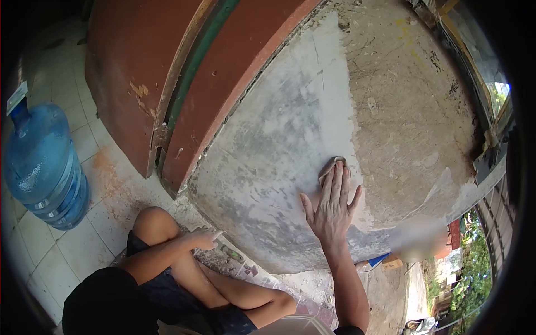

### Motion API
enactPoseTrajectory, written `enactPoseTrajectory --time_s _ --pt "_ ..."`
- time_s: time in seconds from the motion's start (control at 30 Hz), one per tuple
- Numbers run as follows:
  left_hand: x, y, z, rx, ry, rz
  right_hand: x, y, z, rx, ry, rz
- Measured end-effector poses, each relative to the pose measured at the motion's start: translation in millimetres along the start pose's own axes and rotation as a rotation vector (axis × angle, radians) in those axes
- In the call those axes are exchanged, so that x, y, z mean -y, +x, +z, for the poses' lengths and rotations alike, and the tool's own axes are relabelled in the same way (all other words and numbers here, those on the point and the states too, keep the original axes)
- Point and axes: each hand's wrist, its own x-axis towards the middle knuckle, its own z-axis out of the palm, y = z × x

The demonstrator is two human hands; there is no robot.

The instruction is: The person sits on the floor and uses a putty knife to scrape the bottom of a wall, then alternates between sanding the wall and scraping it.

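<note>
My right hand [332, 204] lies flat against a grey, patchy plastered wall [279, 145], fingers spread and pressing a small folded piece of sandpaper [330, 166] under the fingertips. The sandpaper sits at the border between the smooth grey skim and the rough beige plaster [407, 111]. My left hand [204, 239] rests near my bent knee [153, 223], index finger pointing toward the base of the wall, holding nothing that I can see. I am crouched low, in dark shorts.
A large blue water bottle [44, 167] stands on the white tiled floor [72, 245] at the left. A red-brown door and frame [167, 84] with a green strip adjoins the wall. Debris lies along the wall's base. An opening to the outdoors shows at the right.
</note>
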Motion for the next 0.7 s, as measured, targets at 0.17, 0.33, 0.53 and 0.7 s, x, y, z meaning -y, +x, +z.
enactPoseTrajectory --time_s 0.17,0.33,0.53,0.7 --pt "2.9 -1.3 27.8 0.115 0.069 0.131 14.6 102.2 -28.2 -0.151 0.131 0.005" --pt "6.3 -6.6 7.3 0.221 0.133 -0.018 29.0 187.3 -41.7 -0.335 0.117 0.025" --pt "29.4 -12.2 15.3 0.121 0.066 -0.080 19.3 171.8 -39.5 -0.338 0.104 0.014" --pt "14.7 -28.9 -2.1 0.129 0.056 -0.125 9.2 116.4 -29.0 -0.246 0.175 -0.022"
